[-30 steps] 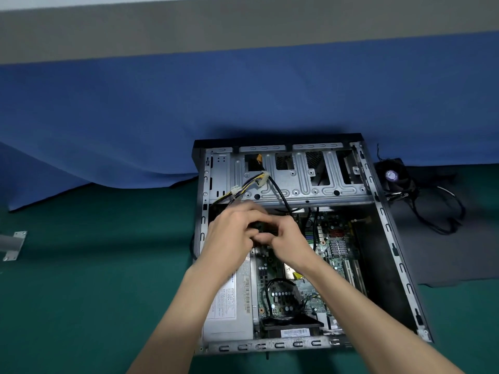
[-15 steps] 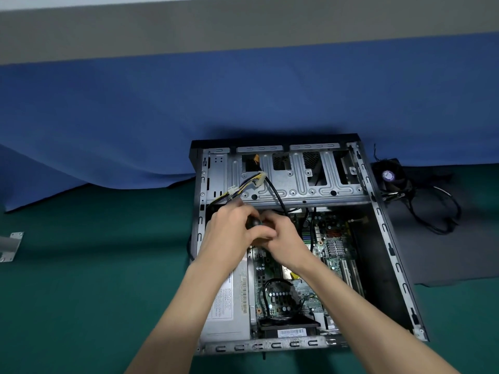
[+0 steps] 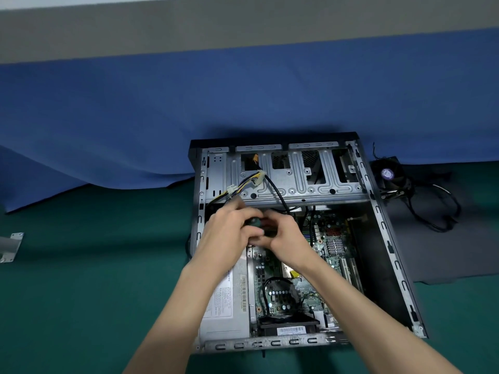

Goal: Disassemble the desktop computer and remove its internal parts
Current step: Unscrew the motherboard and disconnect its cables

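Observation:
The open desktop case [image 3: 388, 238] lies on its side on the green table. Inside are the green motherboard [image 3: 328, 247], a grey power supply [image 3: 225, 300] at the left and a black rear fan [image 3: 286, 323] near me. My left hand [image 3: 229, 233] and my right hand [image 3: 286, 233] meet over the upper left of the motherboard. Both curl their fingers round a dark cable bundle [image 3: 260, 224] between them. Yellow and black power wires with white connectors [image 3: 259, 179] lie over the metal drive cage [image 3: 294, 174].
A removed black cooler fan [image 3: 390, 175] with its cables [image 3: 437, 211] lies on a dark mat right of the case. Blue cloth [image 3: 135, 117] hangs behind. A grey metal bracket [image 3: 10, 245] sits at the far left edge.
Both hands have shifted slightly up and left inside the case, still working the cable bundle together. The view has tilted a little.

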Tool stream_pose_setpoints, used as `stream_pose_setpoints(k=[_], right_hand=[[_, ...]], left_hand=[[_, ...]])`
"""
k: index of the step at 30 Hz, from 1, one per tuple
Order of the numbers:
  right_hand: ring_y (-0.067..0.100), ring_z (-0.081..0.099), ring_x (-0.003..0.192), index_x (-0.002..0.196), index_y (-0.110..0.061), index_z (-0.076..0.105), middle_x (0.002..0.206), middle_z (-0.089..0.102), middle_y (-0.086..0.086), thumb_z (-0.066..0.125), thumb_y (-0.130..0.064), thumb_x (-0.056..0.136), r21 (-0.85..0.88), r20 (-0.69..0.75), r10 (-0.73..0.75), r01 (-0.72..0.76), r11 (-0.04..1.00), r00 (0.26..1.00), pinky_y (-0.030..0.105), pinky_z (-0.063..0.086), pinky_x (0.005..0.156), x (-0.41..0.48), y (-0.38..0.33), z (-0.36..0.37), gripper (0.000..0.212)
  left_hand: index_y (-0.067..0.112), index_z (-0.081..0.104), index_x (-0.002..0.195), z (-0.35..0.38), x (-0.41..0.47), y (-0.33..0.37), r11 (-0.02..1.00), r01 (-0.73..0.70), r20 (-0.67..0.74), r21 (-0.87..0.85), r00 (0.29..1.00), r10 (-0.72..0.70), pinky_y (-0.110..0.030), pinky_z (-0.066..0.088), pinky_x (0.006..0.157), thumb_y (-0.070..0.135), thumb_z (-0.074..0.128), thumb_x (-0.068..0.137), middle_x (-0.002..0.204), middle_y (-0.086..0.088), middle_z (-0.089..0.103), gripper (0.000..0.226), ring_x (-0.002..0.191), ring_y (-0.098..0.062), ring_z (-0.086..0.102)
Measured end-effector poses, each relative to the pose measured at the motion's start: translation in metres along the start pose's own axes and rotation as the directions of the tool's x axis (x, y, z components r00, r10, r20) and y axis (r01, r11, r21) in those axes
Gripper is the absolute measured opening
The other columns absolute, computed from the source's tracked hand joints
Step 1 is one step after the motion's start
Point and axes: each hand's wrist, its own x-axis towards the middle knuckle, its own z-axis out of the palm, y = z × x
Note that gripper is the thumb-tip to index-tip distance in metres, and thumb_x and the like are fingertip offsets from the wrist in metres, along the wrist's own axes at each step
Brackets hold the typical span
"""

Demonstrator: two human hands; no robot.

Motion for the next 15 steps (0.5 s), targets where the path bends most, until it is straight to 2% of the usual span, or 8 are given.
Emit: stream_pose_setpoints(k=[3, 4, 6, 8, 10, 12, 13, 15], right_hand=[[0.018, 0.065, 0.083, 0.094, -0.016, 0.06, 0.084, 0.067, 0.001, 0.068, 0.009, 0.076, -0.028, -0.013, -0.013, 0.012, 1.0, 1.0, 0.039, 0.056, 0.079, -0.001, -0.0007, 0.0027, 0.032], [0.019, 0.066, 0.086, 0.094, -0.016, 0.062, 0.087, 0.068, 0.003, 0.062, 0.011, 0.078, -0.029, -0.016, -0.02, 0.019, 0.999, 1.0, 0.039, 0.056, 0.081, -0.0009, -0.0005, 0.0022, 0.032], [0.016, 0.066, 0.094, 0.098, -0.017, 0.065, 0.094, 0.07, 0.002, 0.061, 0.009, 0.08, -0.011, -0.011, -0.02, 0.02, 1.0, 1.0, 0.036, 0.054, 0.087, -0.0004, -0.0008, -0.0012, 0.032], [0.017, 0.067, 0.093, 0.099, -0.018, 0.065, 0.093, 0.071, 0.001, 0.071, 0.0, 0.077, 0.025, 0.015, -0.006, 0.005, 1.0, 1.0, 0.036, 0.054, 0.087, -0.0004, -0.0006, -0.004, 0.029], [0.022, 0.068, 0.088, 0.098, -0.016, 0.062, 0.089, 0.07, 0.004, 0.079, -0.003, 0.069, 0.02, 0.012, 0.005, -0.005, 1.0, 1.0, 0.04, 0.056, 0.082, -0.001, -0.0003, -0.0015, 0.037], [0.021, 0.067, 0.084, 0.095, -0.016, 0.062, 0.086, 0.069, 0.004, 0.074, 0.004, 0.071, -0.044, 0.001, -0.017, 0.017, 0.999, 1.0, 0.046, 0.055, 0.08, -0.0006, 0.0007, 0.0023, 0.034], [0.019, 0.066, 0.086, 0.097, -0.015, 0.064, 0.088, 0.069, 0.003, 0.067, 0.008, 0.074, -0.057, -0.005, -0.029, 0.029, 0.998, 1.0, 0.046, 0.055, 0.082, -0.0001, 0.0013, 0.0027, 0.032], [0.015, 0.066, 0.098, 0.106, -0.013, 0.066, 0.098, 0.071, 0.002, 0.06, 0.009, 0.08, -0.022, -0.016, -0.016, 0.015, 1.0, 1.0, 0.04, 0.053, 0.091, 0.001, 0.0009, -0.0008, 0.034]], left_hand=[[0.025, 0.066, 0.103, -0.0009, 0.0006, 0.0035, 0.997, 0.036, -0.015, 0.072, 0.999, -0.035, -0.035, 0.048, 0.076, 0.053, 0.073, 0.07, 0.097, 0.008, 0.055, 0.044, 0.087, -0.017, 0.055], [0.03, 0.065, 0.109, -0.0015, -0.001, 0.0054, 0.996, -0.012, -0.005, 0.093, 1.0, 0.013, -0.034, 0.048, 0.076, 0.05, 0.072, 0.073, 0.103, 0.01, 0.054, 0.042, 0.09, -0.015, 0.055], [0.039, 0.064, 0.114, -0.0022, -0.0037, 0.0049, 0.989, -0.108, 0.032, 0.099, 0.994, 0.105, -0.031, 0.048, 0.078, 0.028, 0.07, 0.083, 0.112, 0.016, 0.053, 0.033, 0.093, -0.012, 0.056], [0.033, 0.069, 0.108, -0.002, -0.0029, 0.0016, 0.995, -0.076, 0.036, 0.07, 0.997, 0.073, -0.034, 0.048, 0.079, 0.021, 0.067, 0.085, 0.107, 0.01, 0.055, 0.026, 0.093, -0.016, 0.057], [0.026, 0.069, 0.104, -0.0011, 0.0, 0.0028, 0.997, 0.016, 0.015, 0.08, 1.0, -0.017, -0.035, 0.047, 0.077, 0.043, 0.069, 0.079, 0.099, 0.005, 0.055, 0.031, 0.09, -0.02, 0.056], [0.024, 0.066, 0.105, 0.0008, 0.0001, 0.0049, 0.982, 0.034, 0.023, 0.188, 0.999, -0.039, -0.033, 0.046, 0.07, 0.064, 0.064, 0.071, 0.093, 0.006, 0.056, 0.052, 0.088, -0.021, 0.058], [0.026, 0.064, 0.11, 0.0012, -0.0013, 0.0065, 0.977, 0.001, 0.018, 0.213, 1.0, -0.005, -0.033, 0.046, 0.07, 0.065, 0.063, 0.071, 0.096, 0.007, 0.057, 0.056, 0.09, -0.02, 0.058], [0.031, 0.062, 0.119, 0.0012, -0.0052, 0.0066, 0.986, -0.1, 0.02, 0.135, 0.995, 0.098, -0.034, 0.049, 0.076, 0.045, 0.067, 0.08, 0.109, 0.01, 0.057, 0.041, 0.096, -0.016, 0.058]])
